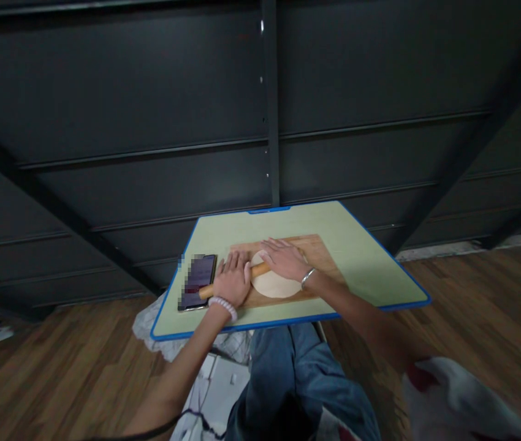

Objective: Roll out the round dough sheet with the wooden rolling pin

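Note:
A wooden rolling pin (pixel 260 269) lies slantwise across a thin, round, pale sheet of dough (pixel 276 286). Under the dough is a wooden board (pixel 327 260). My left hand (pixel 233 278) rests flat on the pin left of the dough, fingers stretched forward. My right hand (pixel 284 258) lies over the pin's other end, above the dough, its fingers also straight and pointing to the upper left. Both palms press on the pin without wrapping round it. The hands hide parts of the pin and the dough's far edge.
A small pale-green table (pixel 371 269) with a blue rim carries the board. A phone (pixel 198 282) lies at its left, under the pin's left end. A dark panelled wall (pixel 150 92) stands behind. Below are my legs in jeans (pixel 306 367), crumpled plastic and a white box (pixel 228 383).

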A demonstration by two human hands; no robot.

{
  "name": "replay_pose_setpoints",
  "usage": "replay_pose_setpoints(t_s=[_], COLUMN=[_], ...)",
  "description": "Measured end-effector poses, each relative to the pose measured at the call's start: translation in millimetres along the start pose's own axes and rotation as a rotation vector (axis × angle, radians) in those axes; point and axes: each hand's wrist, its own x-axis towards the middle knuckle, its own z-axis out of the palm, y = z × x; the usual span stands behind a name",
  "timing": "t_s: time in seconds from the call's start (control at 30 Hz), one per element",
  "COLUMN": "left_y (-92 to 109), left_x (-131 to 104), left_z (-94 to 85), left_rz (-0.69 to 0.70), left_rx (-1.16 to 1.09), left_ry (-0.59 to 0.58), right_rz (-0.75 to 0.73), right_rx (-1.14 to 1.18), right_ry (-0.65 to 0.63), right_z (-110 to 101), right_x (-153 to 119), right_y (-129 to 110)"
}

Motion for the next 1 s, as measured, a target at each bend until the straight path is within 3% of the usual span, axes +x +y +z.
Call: replay_pose_setpoints(t_s=[0.17, 0.33, 0.8, 1.0], left_y=[-10, -13, 6, 12], left_x=[23, 28, -31, -50], left_z=[3.1, 3.5, -10.1, -12.9], left_rz=[-0.002, 0.034, 0.188, 0.214], left_rx=[-0.016, -0.042, -0.053, -0.122], left_ry=[-0.141, -0.170, -0.082, -0.034], right_rz=[0.077, 0.073, -0.099, -0.010], right_rx=[-0.003, -0.017, 0.019, 0.017], right_ry=[-0.098, -0.088, 0.051, 0.050], right_z=[1, -4, -25, -26], right_x=[20, 18, -60, -91], right_y=[1, -4, -28, -46])
